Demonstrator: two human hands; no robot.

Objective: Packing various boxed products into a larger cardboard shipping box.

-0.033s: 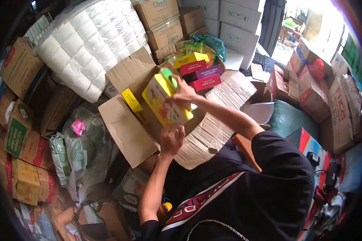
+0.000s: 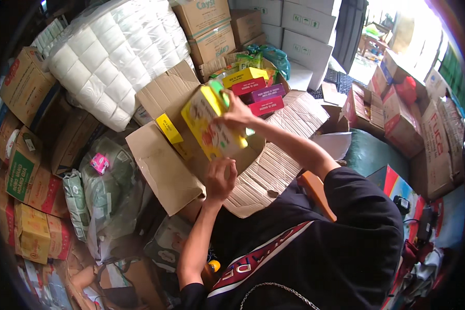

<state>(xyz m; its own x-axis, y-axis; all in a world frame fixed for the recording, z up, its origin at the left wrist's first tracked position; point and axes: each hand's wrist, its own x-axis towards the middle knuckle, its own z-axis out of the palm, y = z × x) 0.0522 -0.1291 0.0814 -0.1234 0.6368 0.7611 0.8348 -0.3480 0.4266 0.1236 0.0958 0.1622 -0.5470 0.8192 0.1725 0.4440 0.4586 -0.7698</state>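
Note:
A yellow box (image 2: pixel 204 121) with coloured printing is held tilted over an opened cardboard carton (image 2: pixel 163 168). My right hand (image 2: pixel 236 113) grips its right side, fingers wrapped over the edge, beside a bright green patch at the top. Just below the box's near edge is my left hand (image 2: pixel 221 180), its fingers curled and pressed together; what is in the fingertips is hidden. Against the carton's left inner wall stands another yellow box (image 2: pixel 169 129). Beyond the carton, red boxes (image 2: pixel 266 106), a purple box (image 2: pixel 267 93) and a yellow one (image 2: pixel 245 77) lie stacked.
Carton flaps spread out, one a corrugated flap (image 2: pixel 294 121) under my right forearm. Wrapped white rolls (image 2: pixel 119 57) stand at the back left. Clear plastic bags (image 2: pixel 111 191) sit left of the carton. White cartons (image 2: pixel 305 51) rise behind; more cartons (image 2: pixel 403 113) crowd the right.
The yellow box has shifted slightly up and left, tilting a little in my right hand. My left hand stays nearly in place.

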